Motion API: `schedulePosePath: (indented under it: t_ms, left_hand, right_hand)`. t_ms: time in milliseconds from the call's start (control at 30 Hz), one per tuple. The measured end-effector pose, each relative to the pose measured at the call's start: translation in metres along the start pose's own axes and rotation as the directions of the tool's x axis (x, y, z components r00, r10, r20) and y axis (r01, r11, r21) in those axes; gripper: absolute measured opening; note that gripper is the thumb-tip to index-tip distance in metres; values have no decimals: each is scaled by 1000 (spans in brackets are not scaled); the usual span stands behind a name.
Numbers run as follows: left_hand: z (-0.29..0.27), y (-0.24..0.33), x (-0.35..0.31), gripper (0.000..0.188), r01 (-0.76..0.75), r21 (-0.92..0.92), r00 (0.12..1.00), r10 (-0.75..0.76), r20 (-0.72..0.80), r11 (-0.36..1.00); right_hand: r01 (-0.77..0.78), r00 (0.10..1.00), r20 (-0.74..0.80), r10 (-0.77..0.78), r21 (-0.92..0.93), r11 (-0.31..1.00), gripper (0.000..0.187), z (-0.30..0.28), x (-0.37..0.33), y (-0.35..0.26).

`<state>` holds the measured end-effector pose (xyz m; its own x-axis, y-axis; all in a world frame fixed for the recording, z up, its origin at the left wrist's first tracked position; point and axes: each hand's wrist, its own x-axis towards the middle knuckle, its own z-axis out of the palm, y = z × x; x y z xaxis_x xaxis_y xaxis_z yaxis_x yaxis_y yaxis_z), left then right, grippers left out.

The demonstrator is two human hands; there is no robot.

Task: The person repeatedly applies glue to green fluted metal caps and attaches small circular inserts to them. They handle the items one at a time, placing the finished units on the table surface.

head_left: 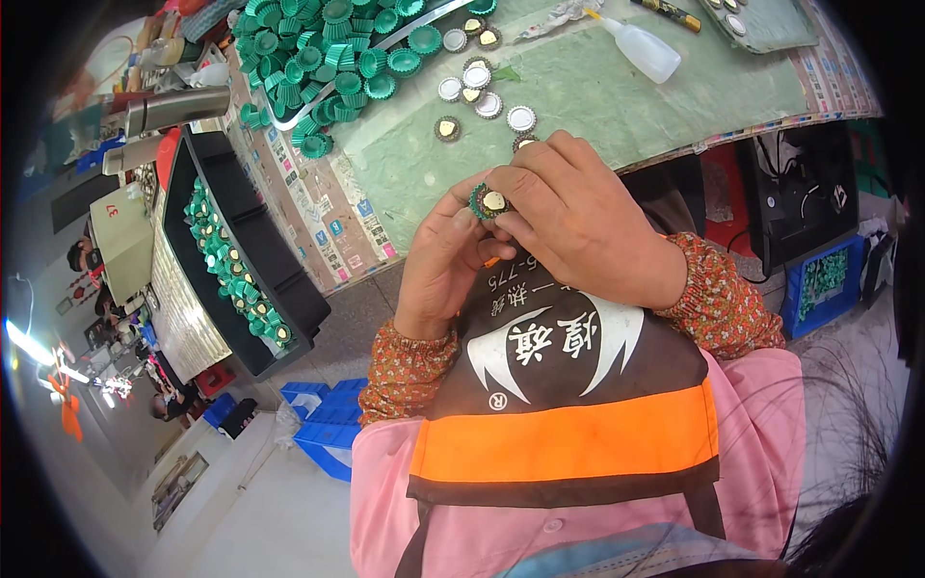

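Observation:
In front of my apron, both hands come together at the near edge of the table. My left hand [434, 265] pinches a small green fluted cup [475, 200] between thumb and fingers. My right hand [583, 222] is closed around a small round metal cap [494, 200] with a cream centre, held against the cup's mouth. The right fingertips partly cover both pieces. Just beyond my hands several similar round caps [488, 105] lie loose on the green table covering, some with white faces up and some showing cream bits.
A large heap of green fluted cups [332, 43] lies at the back left in a clear-rimmed tray. A black bin [279, 289] at the left holds assembled green pieces. A white squeeze bottle [647, 53] lies at the back. Blue crates [332, 424] stand on the floor.

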<state>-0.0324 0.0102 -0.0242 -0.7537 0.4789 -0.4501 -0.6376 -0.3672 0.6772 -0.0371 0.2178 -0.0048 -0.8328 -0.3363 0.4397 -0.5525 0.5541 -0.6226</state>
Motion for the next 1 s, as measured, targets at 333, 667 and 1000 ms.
schedulePosePath:
  t_ms: [333, 667, 1000]
  left_hand:
    - [4, -4, -1, 48, -8, 28, 1000, 8, -17, 1000]
    - [16, -4, -4, 38, -64, 325, 994, 89, -63, 943]
    - [22, -7, 0, 29, -74, 403, 978, 146, -151, 912]
  right_hand:
    - [9, 1000, -19, -9, -11, 1000, 31, 2, -2, -2]
    - [43, 999, -21, -42, 42, 998, 32, 15, -11, 5]
    - [-487, 874, 286, 394, 512, 708, 24, 11, -17, 15]
